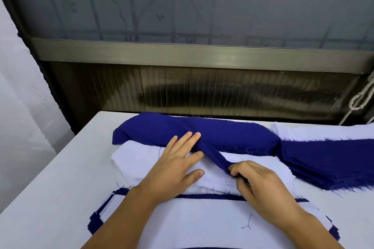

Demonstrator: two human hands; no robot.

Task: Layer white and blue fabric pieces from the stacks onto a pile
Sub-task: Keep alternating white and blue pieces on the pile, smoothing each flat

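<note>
Two bare hands work over a white-topped table (50,178) set against a dark ribbed wall panel (202,91) under a frosted window (182,2). The left hand (176,168) lies flat with fingers straight and spread, pressing on the stack of white fabric pieces (133,155) in the middle of the table, its fingertips reaching the near edge of the folded-over dark blue fabric piece (202,133). The right hand (261,186) has its fingers curled and pinches a bunched corner of that same blue piece, which stretches as a taut fold from the hand up to the rest of the piece lying across the far side of the white stack. To the right, a stack of dark blue fabric pieces with frayed edges (327,159) lies touching the white stack, with more white cloth (323,132) behind it. Nearest the person sits the layered pile of alternating white and blue pieces (202,224), white on top, blue edges showing at its sides. A white cord (362,99) hangs at the far right.
</note>
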